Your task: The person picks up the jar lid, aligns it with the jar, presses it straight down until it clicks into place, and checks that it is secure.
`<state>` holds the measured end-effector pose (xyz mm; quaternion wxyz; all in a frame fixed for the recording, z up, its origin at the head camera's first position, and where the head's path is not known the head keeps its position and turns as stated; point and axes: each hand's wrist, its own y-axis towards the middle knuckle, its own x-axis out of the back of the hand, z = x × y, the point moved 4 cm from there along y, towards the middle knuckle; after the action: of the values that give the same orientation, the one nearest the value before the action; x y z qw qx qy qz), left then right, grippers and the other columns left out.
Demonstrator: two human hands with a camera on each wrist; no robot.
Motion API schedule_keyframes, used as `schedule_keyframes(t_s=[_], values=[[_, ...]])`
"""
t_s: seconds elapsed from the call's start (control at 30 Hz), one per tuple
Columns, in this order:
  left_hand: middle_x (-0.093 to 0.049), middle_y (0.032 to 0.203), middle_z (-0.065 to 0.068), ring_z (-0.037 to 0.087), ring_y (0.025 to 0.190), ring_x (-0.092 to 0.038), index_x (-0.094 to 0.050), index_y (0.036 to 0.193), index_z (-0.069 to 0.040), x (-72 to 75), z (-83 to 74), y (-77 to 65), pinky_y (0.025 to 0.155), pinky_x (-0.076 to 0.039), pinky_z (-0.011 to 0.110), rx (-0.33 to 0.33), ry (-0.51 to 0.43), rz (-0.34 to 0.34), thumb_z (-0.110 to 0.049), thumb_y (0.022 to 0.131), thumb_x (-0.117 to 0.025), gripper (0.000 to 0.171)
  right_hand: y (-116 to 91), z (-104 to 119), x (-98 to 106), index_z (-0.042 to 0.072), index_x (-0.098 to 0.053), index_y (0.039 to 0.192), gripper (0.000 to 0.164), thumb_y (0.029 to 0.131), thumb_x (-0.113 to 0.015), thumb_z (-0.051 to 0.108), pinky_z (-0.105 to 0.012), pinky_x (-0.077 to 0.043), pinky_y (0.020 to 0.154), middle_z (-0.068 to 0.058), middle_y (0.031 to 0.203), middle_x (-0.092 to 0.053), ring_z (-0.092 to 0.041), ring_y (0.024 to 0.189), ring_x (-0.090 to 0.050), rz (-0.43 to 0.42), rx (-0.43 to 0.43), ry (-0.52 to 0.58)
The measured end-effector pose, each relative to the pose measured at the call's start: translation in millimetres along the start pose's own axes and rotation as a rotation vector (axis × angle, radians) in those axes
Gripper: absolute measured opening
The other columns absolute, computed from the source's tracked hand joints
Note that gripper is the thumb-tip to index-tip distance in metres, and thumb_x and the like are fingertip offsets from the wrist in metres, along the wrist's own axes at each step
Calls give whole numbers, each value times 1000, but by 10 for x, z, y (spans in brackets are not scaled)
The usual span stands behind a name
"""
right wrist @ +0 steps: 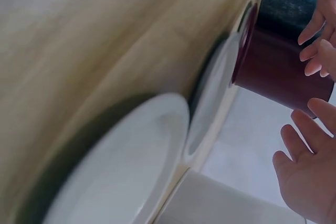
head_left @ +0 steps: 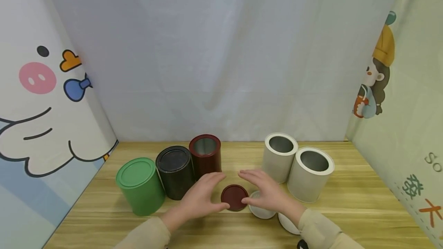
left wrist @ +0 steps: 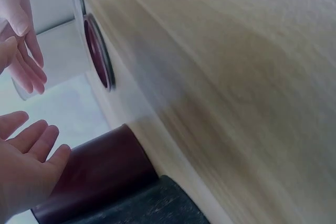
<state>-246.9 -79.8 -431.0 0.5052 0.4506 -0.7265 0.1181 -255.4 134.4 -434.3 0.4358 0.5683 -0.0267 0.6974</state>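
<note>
W/ L hand & R hand spread wide, white lid right of red lid may be knocked by low R grasp.

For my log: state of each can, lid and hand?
Green can: lidded, upright
Black can: lidded, upright
Dark red can: open, upright
Left white can: open, upright
Right white can: open, upright
Dark red lid: off, flat
Left white lid: off, flat
Right white lid: off, flat
Left hand: holding nothing
Right hand: holding nothing

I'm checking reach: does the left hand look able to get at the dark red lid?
Probably yes: the left hand is empty and near the dark red lid, with nothing visible between them.
</note>
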Motion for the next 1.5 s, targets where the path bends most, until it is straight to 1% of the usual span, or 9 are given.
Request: schedule_keyframes(t_s=[0.23,0.43,0.57,0.7,0.9,1.13,1.33,1.5], values=[[-53,141,12,30,130,-48,-52,142,-6,-120,71,33,102,-45,49,21,34,31,-37,79,-84,77,-59,-52,-38,-1,-58,135,69,78,-85,26,-54,-44,99,-18,135,-57,-37,123,-52,46,-28,-5],[-53,141,13,31,130,-48,-53,141,-4,-194,128,46,102,-45,51,34,35,40,-39,78,-85,79,-94,-86,-70,-3,-56,136,71,79,-85,28,-54,-44,100,-19,136,-56,-38,123,-52,93,-44,-19],[-54,141,13,31,130,-48,-53,140,-3,-235,156,59,103,-44,50,29,43,47,-40,77,-85,80,-106,-106,-91,-2,-55,138,74,78,-86,30,-54,-43,101,-19,138,-55,-38,124,-51,127,-69,-8],[-53,142,12,31,131,-47,-53,141,-3,-275,177,69,103,-44,51,29,61,72,-42,77,-85,81,-112,-127,-117,-1,-54,139,77,79,-84,35,-54,-42,102,-19,140,-53,-38,126,-50,175,-90,-3],[-53,142,12,30,131,-47,-52,142,-4,-330,188,103,102,-44,52,28,98,107,-45,77,-84,83,-107,-156,-164,-1,-53,140,78,80,-82,39,-54,-41,103,-19,142,-52,-37,128,-49,226,-91,-10],[-52,142,11,29,130,-48,-51,143,-4,-371,195,155,103,-44,48,6,129,142,-48,76,-83,86,-104,-187,-225,1,-54,140,79,79,-82,42,-52,-41,104,-18,143,-51,-36,129,-48,270,-103,-33],[-50,143,11,29,130,-47,-50,144,-7,-419,234,164,103,-44,49,11,128,182,-53,75,-82,88,-103,-185,-254,1,-54,141,79,79,-83,40,-55,-40,104,-20,144,-49,-39,130,-46,310,-120,7],[-52,142,10,28,129,-49,-51,143,-7,-428,249,156,103,-44,47,-1,135,187,-52,75,-82,87,-107,-206,-293,1,-54,141,79,79,-83,40,-52,-41,104,-19,144,-49,-37,131,-45,330,-142,2]])
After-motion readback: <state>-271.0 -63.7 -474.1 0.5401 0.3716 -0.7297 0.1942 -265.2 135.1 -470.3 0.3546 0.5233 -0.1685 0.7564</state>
